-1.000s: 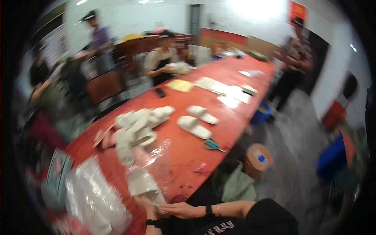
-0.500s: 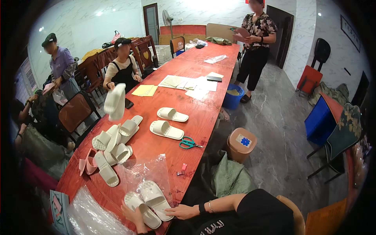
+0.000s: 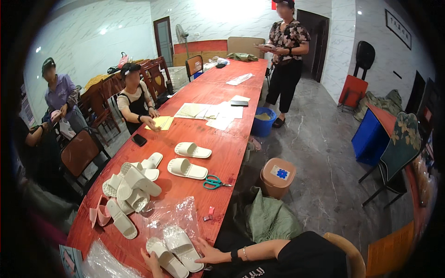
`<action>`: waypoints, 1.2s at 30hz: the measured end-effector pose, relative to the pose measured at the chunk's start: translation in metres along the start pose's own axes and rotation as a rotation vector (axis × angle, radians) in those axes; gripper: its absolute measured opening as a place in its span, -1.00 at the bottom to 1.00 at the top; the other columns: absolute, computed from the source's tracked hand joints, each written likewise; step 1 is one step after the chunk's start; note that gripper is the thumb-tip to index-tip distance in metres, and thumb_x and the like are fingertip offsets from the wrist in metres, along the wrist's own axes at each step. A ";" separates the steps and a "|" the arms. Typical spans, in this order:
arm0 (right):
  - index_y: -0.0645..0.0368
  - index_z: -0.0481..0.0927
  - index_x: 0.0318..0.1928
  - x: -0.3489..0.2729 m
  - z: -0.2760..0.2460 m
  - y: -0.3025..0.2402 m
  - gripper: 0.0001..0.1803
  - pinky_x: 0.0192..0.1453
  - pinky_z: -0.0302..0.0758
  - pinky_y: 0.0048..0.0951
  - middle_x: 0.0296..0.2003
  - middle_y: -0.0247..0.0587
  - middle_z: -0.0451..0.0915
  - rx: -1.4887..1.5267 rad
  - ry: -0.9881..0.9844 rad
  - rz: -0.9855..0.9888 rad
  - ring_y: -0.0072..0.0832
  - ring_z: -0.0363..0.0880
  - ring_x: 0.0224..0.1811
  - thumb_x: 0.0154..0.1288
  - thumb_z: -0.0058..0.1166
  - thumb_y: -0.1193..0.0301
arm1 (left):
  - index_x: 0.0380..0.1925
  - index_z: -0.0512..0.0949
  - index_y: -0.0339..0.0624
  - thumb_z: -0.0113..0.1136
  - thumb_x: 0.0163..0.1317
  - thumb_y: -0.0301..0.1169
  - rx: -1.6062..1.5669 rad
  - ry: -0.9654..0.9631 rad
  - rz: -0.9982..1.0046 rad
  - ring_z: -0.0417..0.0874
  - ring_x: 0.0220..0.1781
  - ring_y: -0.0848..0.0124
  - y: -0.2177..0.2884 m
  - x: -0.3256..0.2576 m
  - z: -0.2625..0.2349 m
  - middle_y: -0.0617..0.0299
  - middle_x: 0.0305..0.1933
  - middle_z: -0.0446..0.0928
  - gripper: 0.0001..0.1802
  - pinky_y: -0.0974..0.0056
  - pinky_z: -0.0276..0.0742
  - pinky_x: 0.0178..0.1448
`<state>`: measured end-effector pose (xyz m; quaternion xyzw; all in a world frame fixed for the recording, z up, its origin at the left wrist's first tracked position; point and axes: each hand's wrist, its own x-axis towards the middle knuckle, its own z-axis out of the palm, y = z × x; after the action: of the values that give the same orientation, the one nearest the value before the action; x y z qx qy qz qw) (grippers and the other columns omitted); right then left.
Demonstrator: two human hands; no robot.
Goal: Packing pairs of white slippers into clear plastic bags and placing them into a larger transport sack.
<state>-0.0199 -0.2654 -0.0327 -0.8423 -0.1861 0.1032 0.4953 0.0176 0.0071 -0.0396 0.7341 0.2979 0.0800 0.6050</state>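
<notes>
A pair of white slide slippers point(image 3: 182, 248) lies at the near edge of the red table, toes pointing away from me. A clear plastic bag point(image 3: 178, 214) covers or lies against the toe end; whether the toes are inside it I cannot tell. My left hand point(image 3: 151, 262) rests against the outer side of the left slipper, fingers apart, its lower part cut off by the frame edge. At the right slipper's outer edge, my right hand point(image 3: 212, 253) lies with fingers spread, the fingertips touching or nearly touching it. Neither hand is wrapped round a slipper.
Loose white slippers point(image 3: 137, 181) and pink slippers point(image 3: 100, 212) are heaped at the left. Another white pair point(image 3: 187, 168) lies beyond, near teal-handled scissors point(image 3: 214, 182). Clear plastic bags point(image 3: 104, 260) lie front left. A seated co-worker point(image 3: 134, 99) reaches over yellow paper point(image 3: 161, 123).
The seated co-worker has put a held white slipper onto the heap and now reaches to the yellow paper. My right-hand fingers have spread. The whole view has shifted slightly.
</notes>
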 end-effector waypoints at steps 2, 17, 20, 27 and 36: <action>0.01 -0.21 0.32 0.009 0.001 0.003 0.00 0.24 0.18 -0.20 0.29 0.13 -0.22 0.057 -0.041 0.057 0.07 0.07 0.26 0.01 0.13 0.07 | 0.20 0.12 -0.28 -0.02 -0.09 -0.59 -0.044 -0.016 -0.005 0.41 0.02 0.30 0.018 -0.006 0.013 0.03 0.08 0.35 -0.28 0.30 0.26 0.12; -0.23 -0.27 0.33 0.032 0.024 -0.019 -0.01 0.07 0.34 0.03 0.32 -0.04 -0.20 -0.090 -0.194 0.159 0.21 0.18 0.14 -0.03 0.04 0.52 | 0.04 0.39 0.05 0.13 -0.05 -0.28 0.813 0.212 0.047 0.26 0.14 0.03 0.044 0.005 0.038 0.04 0.07 0.30 -0.46 -0.22 0.17 0.09; -0.22 -0.26 0.33 0.031 0.027 -0.016 -0.02 0.04 0.36 0.05 0.33 -0.06 -0.21 -0.117 -0.159 0.115 0.19 0.20 0.13 -0.03 0.03 0.53 | 0.04 0.40 0.13 0.02 0.05 -0.26 0.836 0.235 0.017 0.28 0.12 0.01 0.036 0.020 0.032 0.03 0.10 0.25 -0.54 -0.35 0.14 0.00; -0.18 -0.28 0.33 0.031 0.033 -0.004 -0.06 0.11 0.30 -0.01 0.33 -0.05 -0.22 -0.128 -0.161 0.112 0.18 0.21 0.12 0.01 -0.03 0.52 | -0.29 0.45 -0.21 -0.20 0.22 -0.22 0.398 0.157 0.115 0.46 -0.18 0.08 -0.009 0.046 0.004 0.02 -0.25 0.40 -0.68 -0.01 0.37 -0.09; -0.10 -0.29 0.34 0.033 0.032 0.003 -0.04 0.10 0.30 -0.08 0.33 0.04 -0.24 0.042 -0.167 0.095 0.19 0.28 0.07 -0.04 -0.06 0.55 | -0.38 0.46 -0.34 -0.17 0.17 -0.23 0.236 0.195 0.250 0.48 -0.32 0.11 -0.021 0.035 0.008 -0.02 -0.32 0.51 -0.64 0.17 0.38 -0.18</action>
<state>-0.0003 -0.2274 -0.0505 -0.8282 -0.1843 0.2004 0.4899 0.0428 0.0212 -0.0703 0.8199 0.2688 0.1900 0.4684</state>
